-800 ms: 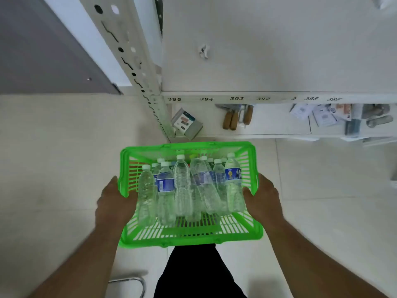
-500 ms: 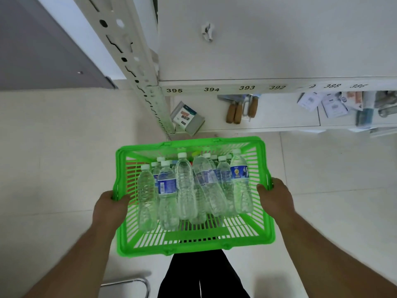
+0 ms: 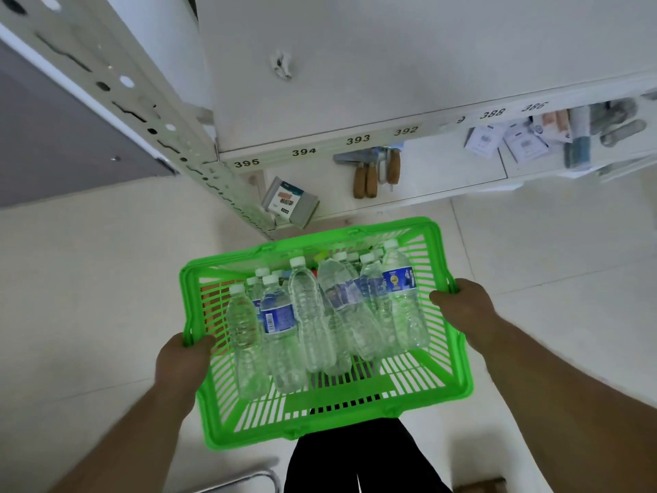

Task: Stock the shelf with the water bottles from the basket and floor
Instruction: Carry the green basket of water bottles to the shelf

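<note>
Head view, left hand (image 3: 183,364) and right hand (image 3: 462,307) gripping bottle-filled basket (image 3: 320,426) between them

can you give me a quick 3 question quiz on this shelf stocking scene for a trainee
1. True or false: the green basket rests on the floor.
2. Which number label sits nearest the shelf's upright post? A) 386 B) 392 C) 395
3. Fill in: the water bottles lie ____ the basket.

Key
1. False: the left hand and right hand grip its side rims and hold it up.
2. C, label 395.
3. inside
</note>
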